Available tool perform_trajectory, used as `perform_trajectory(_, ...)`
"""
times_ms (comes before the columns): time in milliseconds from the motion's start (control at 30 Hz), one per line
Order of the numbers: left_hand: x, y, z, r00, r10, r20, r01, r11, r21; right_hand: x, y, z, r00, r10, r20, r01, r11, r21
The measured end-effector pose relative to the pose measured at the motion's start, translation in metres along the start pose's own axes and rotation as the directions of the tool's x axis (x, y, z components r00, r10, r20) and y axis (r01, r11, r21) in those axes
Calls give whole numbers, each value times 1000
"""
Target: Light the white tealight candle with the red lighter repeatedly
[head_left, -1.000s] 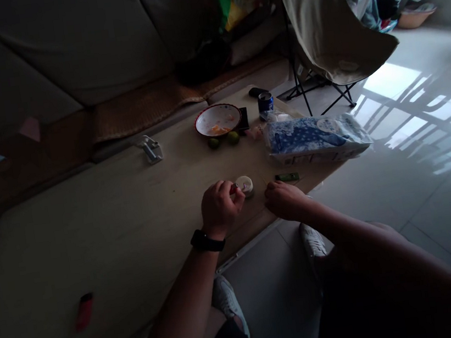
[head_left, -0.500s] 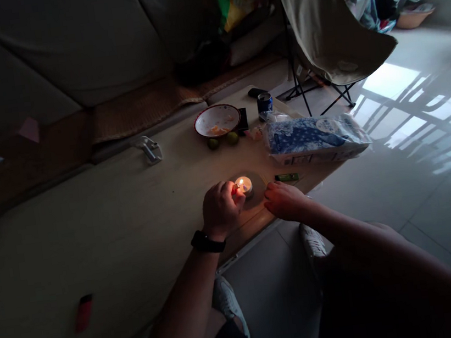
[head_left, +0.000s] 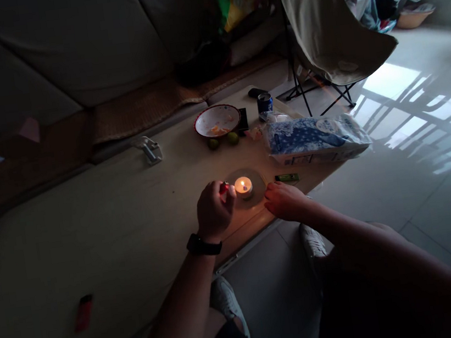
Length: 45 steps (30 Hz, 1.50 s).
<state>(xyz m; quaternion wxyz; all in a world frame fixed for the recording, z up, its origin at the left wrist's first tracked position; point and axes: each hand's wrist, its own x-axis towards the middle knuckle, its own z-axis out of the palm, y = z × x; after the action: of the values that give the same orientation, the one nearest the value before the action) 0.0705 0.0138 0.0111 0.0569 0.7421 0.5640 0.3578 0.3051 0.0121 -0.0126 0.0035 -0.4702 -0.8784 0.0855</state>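
Observation:
A lit tealight candle (head_left: 243, 187) burns on a round, see-through disc (head_left: 256, 177) near the front edge of the low table. Just left of the flame, my left hand (head_left: 214, 209) is closed around a red lighter (head_left: 224, 189), with its metal top showing; no flame shows at it. On the other side, my right hand (head_left: 285, 201) rests with curled fingers at the disc's right rim. What those fingertips pinch, if anything, is too small to tell. Beyond them lies a small green packet or lighter (head_left: 287, 177).
A blue tissue pack (head_left: 315, 138) lies at the table's right end, near a can (head_left: 264, 104), a bowl (head_left: 215, 119) and green fruits (head_left: 232, 138). A second red lighter (head_left: 84, 313) is at lower left, a grey-white object (head_left: 150, 150) at the back. A folding chair (head_left: 327, 28) stands beyond.
My left hand has drawn back left from the candle with the lighter, whose top was beside the wick before. The candle flame is now fully in view. My right hand stays put.

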Motion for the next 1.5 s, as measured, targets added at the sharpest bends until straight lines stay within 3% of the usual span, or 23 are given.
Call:
perform_trajectory(133, -1, -9, -5, 976, -214, -49, 195, 949, -247, 0, 1, 1, 1000, 13, -2, -13, 1000, 17)
perform_trajectory(267, 0, -21, 0, 917, -398, -41, 326, 802, -500, 0, 2, 2, 1000, -13, -16, 13, 1000, 6)
perform_trajectory(367, 1, -28, 6, 885, -466, -1, 370, 705, -606, 0, 1, 1, 999, -27, -24, 26, 1000, -5)
perform_trajectory(467, 2, -31, 9, 871, -491, 11, 384, 667, -638, -1, 1, 0, 999, -29, -25, 29, 1000, -5)
perform_trajectory(933, 2, -29, 9, 861, -509, 4, 385, 647, -658, -1, 3, 3, 1000, -6, -24, 6, 1000, 14)
perform_trajectory(1233, 2, -28, 8, 862, -507, 14, 403, 669, -625, 1, 3, 5, 999, -45, -31, 44, 999, -14)
perform_trajectory(1500, 2, -26, 8, 858, -514, 10, 387, 631, -673, -1, 3, 6, 996, -78, -52, 75, 996, -54)
